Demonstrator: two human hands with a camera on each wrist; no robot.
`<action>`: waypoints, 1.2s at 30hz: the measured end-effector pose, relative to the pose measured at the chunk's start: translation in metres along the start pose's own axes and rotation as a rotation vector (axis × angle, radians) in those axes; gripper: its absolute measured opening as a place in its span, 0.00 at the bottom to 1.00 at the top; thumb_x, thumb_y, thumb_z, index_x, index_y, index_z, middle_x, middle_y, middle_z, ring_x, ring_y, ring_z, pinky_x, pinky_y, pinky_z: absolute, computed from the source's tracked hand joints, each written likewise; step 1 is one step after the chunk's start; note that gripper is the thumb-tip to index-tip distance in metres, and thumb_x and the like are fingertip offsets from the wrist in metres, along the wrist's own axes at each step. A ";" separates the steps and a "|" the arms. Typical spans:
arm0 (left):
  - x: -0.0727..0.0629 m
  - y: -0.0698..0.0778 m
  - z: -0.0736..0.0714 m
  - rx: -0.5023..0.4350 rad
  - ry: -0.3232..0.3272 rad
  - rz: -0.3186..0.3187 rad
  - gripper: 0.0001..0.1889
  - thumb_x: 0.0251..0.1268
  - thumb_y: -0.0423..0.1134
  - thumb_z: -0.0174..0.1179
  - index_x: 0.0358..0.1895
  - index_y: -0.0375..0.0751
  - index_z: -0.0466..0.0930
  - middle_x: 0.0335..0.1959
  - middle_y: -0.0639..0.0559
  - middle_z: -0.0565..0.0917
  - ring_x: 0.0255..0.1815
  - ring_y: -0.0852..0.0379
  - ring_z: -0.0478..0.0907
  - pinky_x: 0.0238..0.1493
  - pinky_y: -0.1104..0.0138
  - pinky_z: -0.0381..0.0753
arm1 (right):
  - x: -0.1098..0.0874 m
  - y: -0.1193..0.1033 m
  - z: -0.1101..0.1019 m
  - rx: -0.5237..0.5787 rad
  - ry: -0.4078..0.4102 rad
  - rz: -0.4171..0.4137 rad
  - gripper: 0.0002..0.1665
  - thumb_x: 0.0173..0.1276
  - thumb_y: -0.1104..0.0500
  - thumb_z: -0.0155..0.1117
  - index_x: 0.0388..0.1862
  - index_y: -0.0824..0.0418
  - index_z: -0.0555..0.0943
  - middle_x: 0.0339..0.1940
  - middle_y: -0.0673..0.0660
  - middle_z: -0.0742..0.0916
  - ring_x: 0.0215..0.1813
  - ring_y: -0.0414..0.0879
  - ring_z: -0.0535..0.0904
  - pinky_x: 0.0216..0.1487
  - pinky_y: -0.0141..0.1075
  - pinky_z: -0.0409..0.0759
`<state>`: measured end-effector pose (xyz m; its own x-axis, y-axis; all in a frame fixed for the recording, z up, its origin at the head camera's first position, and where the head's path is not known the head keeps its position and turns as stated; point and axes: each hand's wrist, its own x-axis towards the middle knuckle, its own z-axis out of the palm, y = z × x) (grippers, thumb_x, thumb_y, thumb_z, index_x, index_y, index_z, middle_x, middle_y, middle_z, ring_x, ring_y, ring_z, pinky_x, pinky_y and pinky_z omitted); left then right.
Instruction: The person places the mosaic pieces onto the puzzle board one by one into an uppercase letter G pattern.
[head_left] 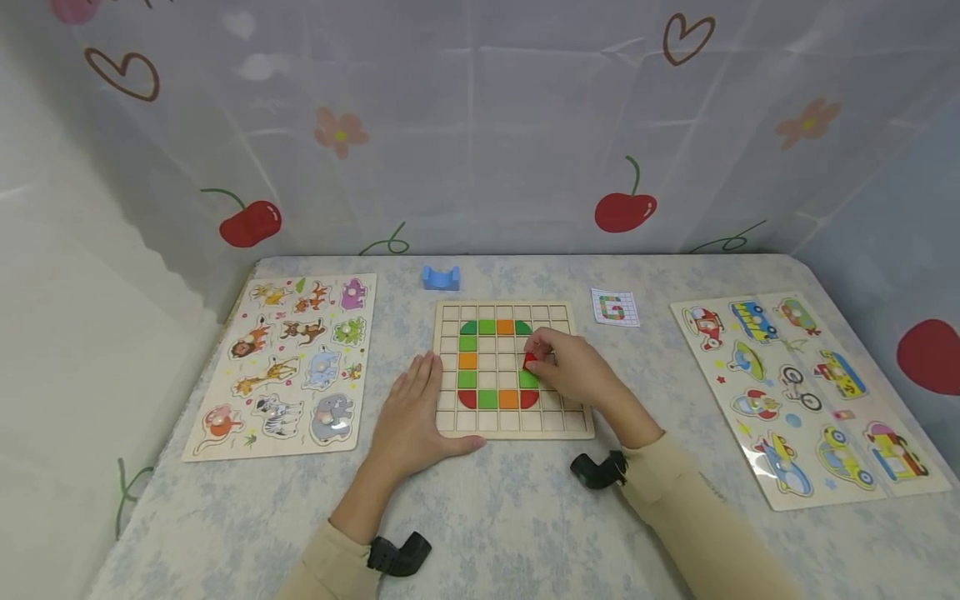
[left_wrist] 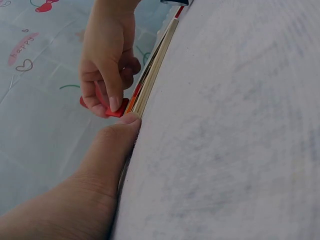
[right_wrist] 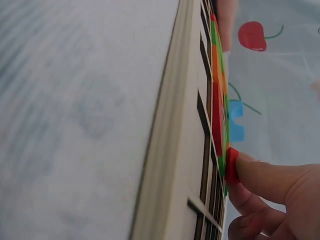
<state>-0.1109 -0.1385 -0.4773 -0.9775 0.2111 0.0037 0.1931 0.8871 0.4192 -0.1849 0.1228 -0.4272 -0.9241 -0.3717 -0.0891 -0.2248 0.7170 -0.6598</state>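
A wooden grid board lies on the table, with green, orange and red tiles set in a ring of its cells. My right hand pinches a red tile between thumb and fingers over the ring's right side, just above a green tile. In the right wrist view the red tile is at the board's surface; whether it is seated I cannot tell. My left hand rests with extended fingers along the board's left edge, its thumb by the near edge.
Behind the board lie a blue curved block and a small pattern card showing a coloured tile figure. An animal puzzle board lies at left, a vehicle puzzle board at right. A cherry-print curtain hangs behind the table.
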 end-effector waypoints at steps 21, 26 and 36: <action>0.001 0.001 -0.001 0.003 -0.001 0.009 0.72 0.39 0.81 0.63 0.80 0.37 0.41 0.83 0.46 0.44 0.84 0.49 0.39 0.82 0.52 0.45 | 0.005 -0.008 0.002 -0.135 -0.028 0.003 0.15 0.72 0.60 0.62 0.55 0.59 0.86 0.48 0.54 0.85 0.39 0.45 0.77 0.39 0.35 0.76; 0.000 0.000 0.000 0.004 0.023 0.017 0.72 0.39 0.80 0.63 0.80 0.36 0.43 0.82 0.44 0.46 0.84 0.47 0.42 0.82 0.51 0.47 | 0.006 -0.009 0.001 -0.126 -0.034 0.028 0.16 0.72 0.60 0.62 0.57 0.57 0.85 0.50 0.53 0.86 0.42 0.45 0.78 0.42 0.36 0.78; 0.001 -0.001 0.002 0.002 0.003 0.006 0.72 0.39 0.81 0.62 0.80 0.37 0.41 0.83 0.46 0.44 0.84 0.49 0.39 0.82 0.51 0.45 | -0.001 -0.006 -0.005 -0.107 -0.026 0.028 0.16 0.72 0.59 0.62 0.56 0.55 0.86 0.53 0.53 0.86 0.52 0.48 0.81 0.53 0.43 0.82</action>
<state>-0.1115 -0.1386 -0.4797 -0.9764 0.2156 0.0091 0.1996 0.8867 0.4170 -0.1841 0.1219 -0.4196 -0.9224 -0.3647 -0.1269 -0.2319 0.7859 -0.5733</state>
